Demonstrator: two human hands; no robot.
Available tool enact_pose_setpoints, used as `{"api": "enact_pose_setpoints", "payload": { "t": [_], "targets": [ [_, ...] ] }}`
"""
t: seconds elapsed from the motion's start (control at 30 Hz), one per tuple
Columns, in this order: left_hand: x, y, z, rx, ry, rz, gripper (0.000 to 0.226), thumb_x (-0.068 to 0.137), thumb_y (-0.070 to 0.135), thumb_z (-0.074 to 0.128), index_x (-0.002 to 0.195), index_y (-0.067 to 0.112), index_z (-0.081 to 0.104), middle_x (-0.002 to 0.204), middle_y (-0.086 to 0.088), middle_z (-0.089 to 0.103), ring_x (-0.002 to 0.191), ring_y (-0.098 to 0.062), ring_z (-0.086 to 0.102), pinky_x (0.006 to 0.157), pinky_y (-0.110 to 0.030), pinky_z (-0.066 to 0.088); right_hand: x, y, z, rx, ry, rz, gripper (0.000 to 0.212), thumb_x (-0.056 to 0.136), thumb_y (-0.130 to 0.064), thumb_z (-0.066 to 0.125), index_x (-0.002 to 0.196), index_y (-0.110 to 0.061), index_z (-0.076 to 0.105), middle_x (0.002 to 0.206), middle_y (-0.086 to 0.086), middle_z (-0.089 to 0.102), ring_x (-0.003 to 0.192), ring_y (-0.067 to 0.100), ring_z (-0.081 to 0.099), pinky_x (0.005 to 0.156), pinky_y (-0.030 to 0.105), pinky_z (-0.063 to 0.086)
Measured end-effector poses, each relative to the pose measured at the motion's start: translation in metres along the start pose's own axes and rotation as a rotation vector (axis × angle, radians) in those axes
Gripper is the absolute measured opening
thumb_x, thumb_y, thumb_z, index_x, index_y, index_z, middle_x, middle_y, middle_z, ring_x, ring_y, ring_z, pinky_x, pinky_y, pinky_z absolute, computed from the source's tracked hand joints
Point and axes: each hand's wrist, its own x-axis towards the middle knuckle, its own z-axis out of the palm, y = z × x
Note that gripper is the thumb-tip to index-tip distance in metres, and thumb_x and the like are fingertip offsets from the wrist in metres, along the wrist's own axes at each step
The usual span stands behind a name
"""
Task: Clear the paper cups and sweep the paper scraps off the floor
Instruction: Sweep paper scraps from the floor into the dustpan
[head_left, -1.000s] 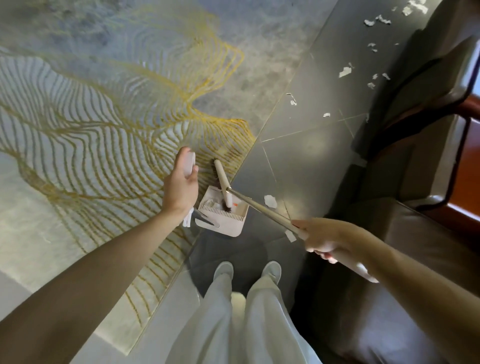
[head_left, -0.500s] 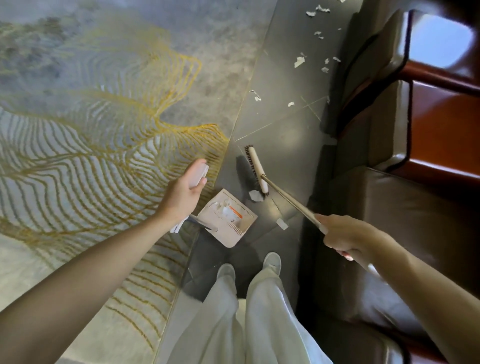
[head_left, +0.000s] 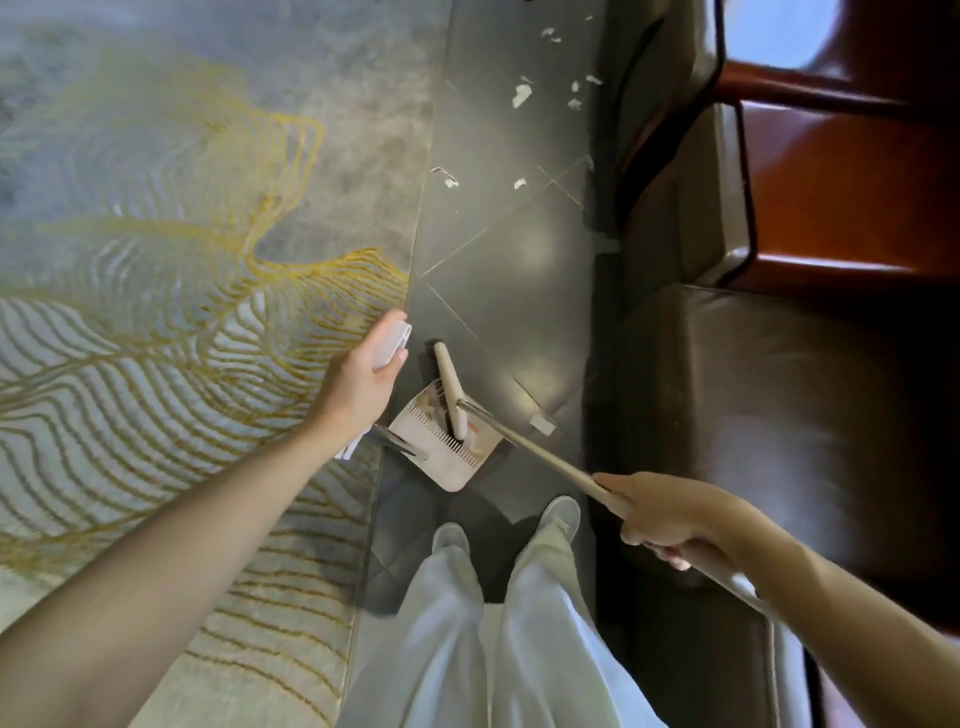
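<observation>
Standing on dark glossy floor tile, pale rug with raised gold line pattern to the left, brown leather seating to the right. Left hand is curled round the white dustpan handle, which stands upright. The dustpan sits flat on the tile just ahead of the shoes; it is pale hard plastic with a row of comb teeth across it. Right hand is clamped on the slim broom pole, hands well apart. The broom head is narrow and cream-backed with dark bristles, lying across the pan mouth. One lone scrap lies just beside the pan; the main scatter of paper scraps is farther up the tile, near the seating. No paper cups in view. The scraps look thin, torn and nearly weightless, and probably skid or flutter on this slick surface, so short, low strokes suit them. They are too flat to pinch easily; the bristles are the better hold. Pan contents are unclear.
</observation>
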Motion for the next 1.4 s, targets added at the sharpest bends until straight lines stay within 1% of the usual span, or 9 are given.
{"api": "enact_pose_setpoints", "payload": {
  "t": [0.13, 0.23, 0.3, 0.43, 0.63, 0.83, 1.03, 1.23, 1.4],
  "targets": [
    [-0.006, 0.005, 0.003, 0.023, -0.080, 0.084, 0.042, 0.096, 0.016, 0.056, 0.137, 0.023, 0.050, 0.113, -0.004, 0.063, 0.106, -0.026, 0.059, 0.083, -0.016, 0.035, -0.027, 0.017, 0.012, -0.129, 0.077, 0.025, 0.072, 0.093, -0.003, 0.047, 0.148, -0.040, 0.021, 0.090, 0.002, 0.060, 0.057, 0.009, 0.055, 0.056, 0.021, 0.053],
    [-0.005, 0.012, 0.008, 0.087, -0.196, 0.125, 0.041, 0.097, 0.024, 0.055, 0.135, 0.036, 0.048, 0.098, -0.001, 0.060, 0.093, -0.033, 0.059, 0.079, -0.026, 0.041, -0.038, 0.031, 0.023, -0.128, 0.142, 0.075, 0.078, 0.092, -0.001, 0.045, 0.151, -0.041, 0.012, 0.085, -0.004, 0.050, 0.059, 0.006, 0.055, 0.043, 0.013, 0.042],
    [-0.003, 0.018, 0.013, 0.101, -0.261, 0.146, 0.039, 0.097, 0.027, 0.055, 0.128, 0.048, 0.043, 0.102, -0.008, 0.064, 0.091, -0.035, 0.058, 0.082, -0.033, 0.044, -0.043, 0.041, 0.024, -0.061, 0.187, 0.130, 0.081, 0.093, 0.000, 0.044, 0.152, -0.040, 0.006, 0.085, -0.002, 0.046, 0.059, 0.007, 0.055, 0.039, 0.012, 0.038],
    [0.002, 0.030, 0.028, 0.136, -0.304, 0.170, 0.035, 0.097, 0.032, 0.053, 0.126, 0.048, 0.041, 0.093, -0.013, 0.062, 0.081, -0.038, 0.056, 0.078, -0.036, 0.046, -0.033, 0.056, 0.025, -0.031, 0.250, 0.235, 0.084, 0.091, 0.001, 0.046, 0.154, -0.035, 0.003, 0.083, -0.003, 0.042, 0.065, 0.009, 0.055, 0.039, 0.014, 0.037],
    [0.008, 0.049, 0.047, 0.174, -0.285, 0.232, 0.037, 0.098, 0.032, 0.052, 0.134, 0.036, 0.048, 0.078, -0.013, 0.055, 0.066, -0.032, 0.043, 0.066, -0.036, 0.041, -0.008, 0.057, 0.031, 0.158, 0.120, 0.203, 0.085, 0.088, 0.002, 0.051, 0.154, -0.030, 0.009, 0.093, 0.011, 0.063, 0.058, 0.014, 0.056, 0.051, 0.024, 0.048],
    [0.016, 0.055, 0.050, 0.194, -0.289, 0.280, 0.038, 0.098, 0.031, 0.052, 0.135, 0.034, 0.048, 0.075, -0.014, 0.053, 0.068, -0.038, 0.047, 0.068, -0.039, 0.043, -0.031, 0.042, 0.034, 0.240, -0.008, 0.064, 0.071, 0.092, 0.004, 0.046, 0.148, -0.031, 0.023, 0.062, 0.004, 0.050, 0.034, 0.006, 0.044, 0.040, 0.020, 0.040],
    [0.042, 0.050, 0.032, 0.144, -0.208, 0.241, 0.036, 0.098, 0.031, 0.052, 0.132, 0.041, 0.044, 0.094, -0.018, 0.064, 0.083, -0.043, 0.057, 0.077, -0.043, 0.049, -0.042, 0.040, -0.004, 0.218, 0.052, 0.054, 0.078, 0.090, 0.004, 0.045, 0.151, -0.036, 0.017, 0.049, 0.000, 0.052, 0.030, 0.007, 0.043, 0.041, 0.023, 0.042],
    [0.098, 0.067, 0.017, 0.024, -0.058, 0.130, 0.037, 0.098, 0.025, 0.053, 0.134, 0.030, 0.050, 0.116, -0.009, 0.065, 0.104, -0.036, 0.057, 0.084, -0.033, 0.041, -0.018, 0.029, -0.096, 0.164, 0.156, 0.046, 0.073, 0.091, 0.000, 0.050, 0.151, -0.030, 0.020, 0.061, 0.006, 0.055, 0.035, 0.010, 0.046, 0.041, 0.024, 0.043],
    [0.175, 0.090, 0.015, 0.014, 0.044, 0.056, 0.036, 0.098, 0.027, 0.052, 0.133, 0.031, 0.049, 0.096, -0.003, 0.058, 0.090, -0.031, 0.055, 0.074, -0.027, 0.036, 0.027, 0.016, -0.205, 0.174, 0.190, 0.024, 0.061, 0.091, 0.000, 0.051, 0.145, -0.021, 0.032, 0.070, 0.011, 0.057, 0.047, 0.015, 0.050, 0.044, 0.024, 0.045]
  ]
}}
